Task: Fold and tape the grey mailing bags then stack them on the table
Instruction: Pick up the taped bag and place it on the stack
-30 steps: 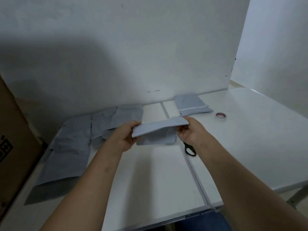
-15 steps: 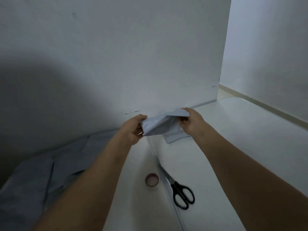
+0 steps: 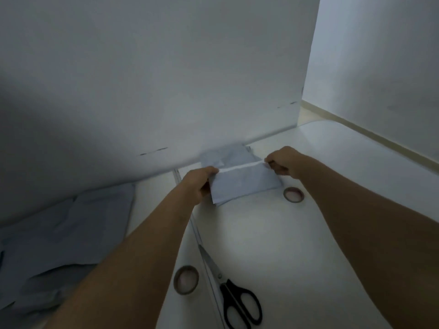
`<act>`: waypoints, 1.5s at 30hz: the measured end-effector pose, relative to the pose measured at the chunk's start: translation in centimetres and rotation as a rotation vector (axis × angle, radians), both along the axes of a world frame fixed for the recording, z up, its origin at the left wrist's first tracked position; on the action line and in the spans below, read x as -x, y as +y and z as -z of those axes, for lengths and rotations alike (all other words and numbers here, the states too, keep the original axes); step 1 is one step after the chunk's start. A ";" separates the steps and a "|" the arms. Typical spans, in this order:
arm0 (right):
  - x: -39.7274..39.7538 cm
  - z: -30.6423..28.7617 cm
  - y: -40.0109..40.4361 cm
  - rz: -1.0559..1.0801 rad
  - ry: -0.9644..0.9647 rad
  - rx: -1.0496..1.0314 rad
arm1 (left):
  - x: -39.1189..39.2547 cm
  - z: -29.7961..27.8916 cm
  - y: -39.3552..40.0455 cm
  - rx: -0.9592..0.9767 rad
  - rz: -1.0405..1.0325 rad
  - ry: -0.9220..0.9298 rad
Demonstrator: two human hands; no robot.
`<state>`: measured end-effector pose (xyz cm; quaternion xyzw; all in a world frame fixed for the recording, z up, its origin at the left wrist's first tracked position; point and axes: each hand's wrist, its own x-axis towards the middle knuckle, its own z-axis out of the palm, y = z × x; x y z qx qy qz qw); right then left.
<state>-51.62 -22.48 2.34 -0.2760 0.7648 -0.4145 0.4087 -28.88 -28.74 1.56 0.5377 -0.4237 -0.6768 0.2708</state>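
A folded grey mailing bag (image 3: 244, 184) with a white strip along its top edge lies at the back of the white table (image 3: 297, 245), on top of another folded grey bag (image 3: 225, 154) by the wall. My left hand (image 3: 202, 184) grips its left end. My right hand (image 3: 281, 162) pinches its right top corner. Several unfolded grey bags (image 3: 64, 236) lie spread on the left.
One tape roll (image 3: 293, 194) sits right of the folded bag, a second tape roll (image 3: 186, 279) near the front. Black-handled scissors (image 3: 234, 293) lie along the table seam. A white wall (image 3: 166, 79) stands close behind.
Both hands have carried the folded bag from mid-air forward and down onto the folded bag at the back of the table. The camera view has shifted too.
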 end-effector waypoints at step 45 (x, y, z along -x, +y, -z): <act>-4.5 9.1 11.1 -0.024 1.104 0.051 | -1.4 4.5 6.3 0.910 0.497 -0.955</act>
